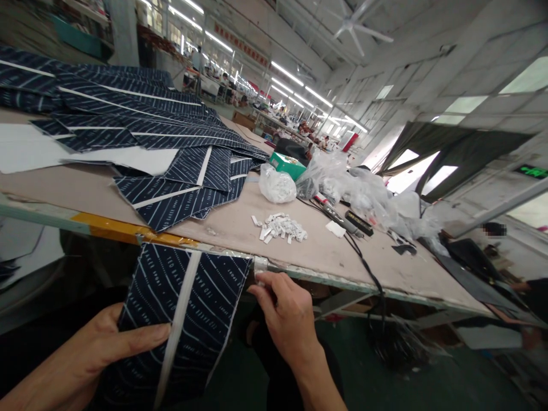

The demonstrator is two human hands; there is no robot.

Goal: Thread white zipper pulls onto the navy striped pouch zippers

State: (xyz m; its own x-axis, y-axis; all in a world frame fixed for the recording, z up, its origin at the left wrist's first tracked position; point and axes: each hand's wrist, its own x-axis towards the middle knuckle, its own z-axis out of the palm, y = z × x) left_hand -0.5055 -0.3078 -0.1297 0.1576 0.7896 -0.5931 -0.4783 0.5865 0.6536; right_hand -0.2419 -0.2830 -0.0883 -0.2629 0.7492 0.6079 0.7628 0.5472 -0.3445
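Long table (240, 228) heaped with navy striped cut pieces (128, 108); just below its near edge, one striped fabric piece (188, 308) held upright. Left hand (85, 354) closed on the piece's lower left, thumb on top; right hand (286, 314) curled at its upper right corner, grip impossible to tell. On the table beyond, small pile of white labels (280, 226).

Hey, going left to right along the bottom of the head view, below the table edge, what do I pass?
left hand → striped fabric piece → right hand → black cable dropping over the table edge
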